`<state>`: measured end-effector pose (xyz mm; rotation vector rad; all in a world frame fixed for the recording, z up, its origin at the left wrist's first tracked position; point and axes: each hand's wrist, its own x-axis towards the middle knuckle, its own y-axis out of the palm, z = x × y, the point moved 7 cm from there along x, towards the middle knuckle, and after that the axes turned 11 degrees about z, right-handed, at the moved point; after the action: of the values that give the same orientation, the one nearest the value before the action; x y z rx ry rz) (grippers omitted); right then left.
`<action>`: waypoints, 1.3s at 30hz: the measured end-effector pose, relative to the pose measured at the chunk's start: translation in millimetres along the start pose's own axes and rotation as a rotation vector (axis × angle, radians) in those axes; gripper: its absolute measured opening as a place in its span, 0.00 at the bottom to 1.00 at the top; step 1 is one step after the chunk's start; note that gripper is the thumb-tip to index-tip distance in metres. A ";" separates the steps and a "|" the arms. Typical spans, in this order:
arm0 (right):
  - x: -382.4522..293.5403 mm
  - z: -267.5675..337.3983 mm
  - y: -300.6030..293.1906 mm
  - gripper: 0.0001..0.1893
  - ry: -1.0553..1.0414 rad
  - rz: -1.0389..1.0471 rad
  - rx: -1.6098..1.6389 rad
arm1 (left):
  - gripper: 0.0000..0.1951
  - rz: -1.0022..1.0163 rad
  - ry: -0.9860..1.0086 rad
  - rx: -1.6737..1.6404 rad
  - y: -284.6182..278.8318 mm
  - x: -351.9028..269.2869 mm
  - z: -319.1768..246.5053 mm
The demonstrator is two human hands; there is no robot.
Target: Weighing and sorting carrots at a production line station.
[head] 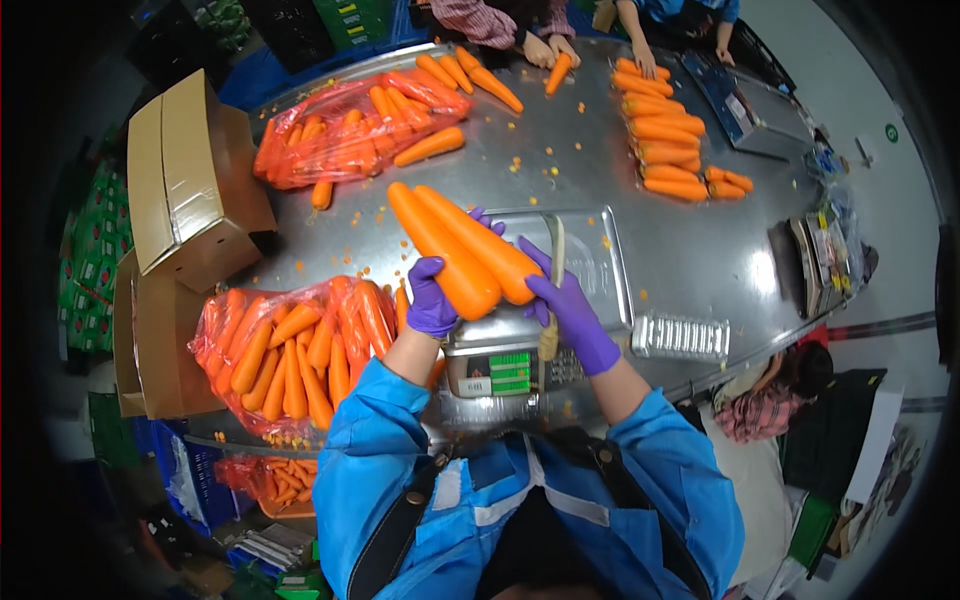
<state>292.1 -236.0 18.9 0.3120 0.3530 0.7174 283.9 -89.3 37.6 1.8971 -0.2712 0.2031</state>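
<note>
Two large carrots [456,251] lie side by side, tilted, above a digital scale [491,375] topped by a shallow metal tray [592,300]. My left hand [433,300], in a purple glove, grips them from the left, its fingers partly hidden beneath. My right hand [570,319], also gloved, holds the thick end of the right-hand carrot. A narrow knife-like tool [556,240] with a tan wrapped handle passes through the right hand; how the fingers hold it is partly hidden. Left of my left hand lies an open red plastic bag [214,337] full of carrots [296,367].
Another red bag [330,161] of carrots lies farther back beside cardboard boxes [187,180]. Carrots [667,139] line the right side near a co-worker's hand [643,60]. Another person's hands [551,51] hold a carrot. A clear plastic tray [681,339] sits right. Peel scraps dot the metal table [510,180].
</note>
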 end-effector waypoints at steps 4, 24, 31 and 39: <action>-19.6 -14.4 -40.7 0.32 0.092 -0.169 0.016 | 0.41 -0.076 -0.203 0.302 1.1 -17.4 23.1; -57.9 59.7 -157.9 0.24 -0.047 -0.236 -0.732 | 0.30 -0.021 -0.107 2.057 2.6 -21.6 -37.9; -128.9 28.9 -188.8 0.18 0.155 -0.507 -0.482 | 0.59 0.503 -0.640 2.465 -0.6 20.8 55.6; -186.5 5.6 -213.6 0.16 0.127 -0.592 -0.356 | 0.54 0.770 -0.878 2.308 -31.3 63.9 107.1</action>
<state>288.0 -516.7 -21.8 -0.1773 0.4053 0.2068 354.9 -185.8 -9.0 3.9102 -2.0755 0.1237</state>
